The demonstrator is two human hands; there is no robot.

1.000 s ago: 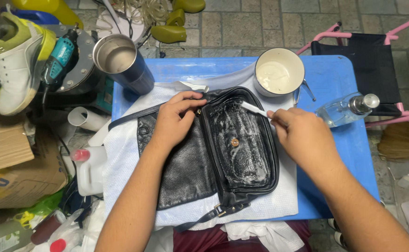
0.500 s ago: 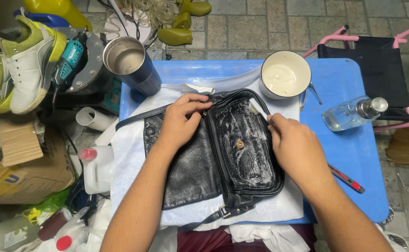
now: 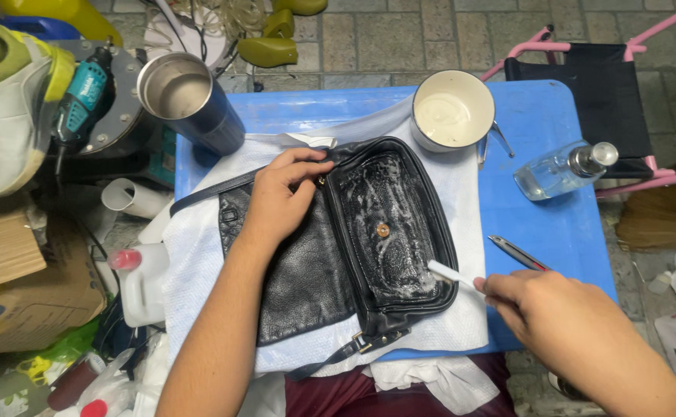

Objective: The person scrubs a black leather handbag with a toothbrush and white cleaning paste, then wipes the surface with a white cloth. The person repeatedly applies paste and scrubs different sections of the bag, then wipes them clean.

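A black leather bag lies open on a white cloth over a blue table. Its flap is wet with white foam. My left hand presses down on the bag's top edge near the hinge of the flap. My right hand is at the table's near right and holds a small white brush. The brush head touches the lower right corner of the foamy flap.
A white cup of creamy liquid and a steel tumbler stand at the back of the table. A clear glass bottle and a red-tipped cutter lie on the right. Shoes, a drill, cardboard and a white jug crowd the left.
My right hand has drawn the brush from the flap's upper right edge down to its lower right corner. My left hand stays pressed on the bag's top.
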